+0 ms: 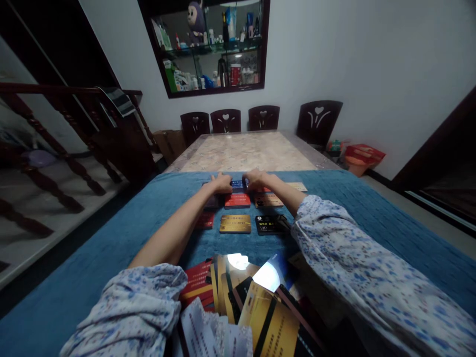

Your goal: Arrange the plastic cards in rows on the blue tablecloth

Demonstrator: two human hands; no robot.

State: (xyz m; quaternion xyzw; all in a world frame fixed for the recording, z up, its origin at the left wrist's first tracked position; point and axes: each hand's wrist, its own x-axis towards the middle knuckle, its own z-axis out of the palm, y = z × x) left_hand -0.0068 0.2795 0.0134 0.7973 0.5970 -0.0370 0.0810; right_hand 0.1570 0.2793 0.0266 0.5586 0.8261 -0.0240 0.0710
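Both my arms reach forward to the far row of cards on a blue cloth. Between my hands lies a blue card, apparently on a small stack. My left hand has its fingers closed at the card's left edge. At its right edge my right hand is bent with the fingers closed, partly over a neighbouring red card. Nearer to me are a red card, a tan card, a gold card, a black VIP card and a dark red card, partly behind my left forearm.
A loose heap of gold, red, black and white cards lies close to me. The blue cloth covers the near part of the table. Several dark chairs stand behind it, with a wooden railing to the left.
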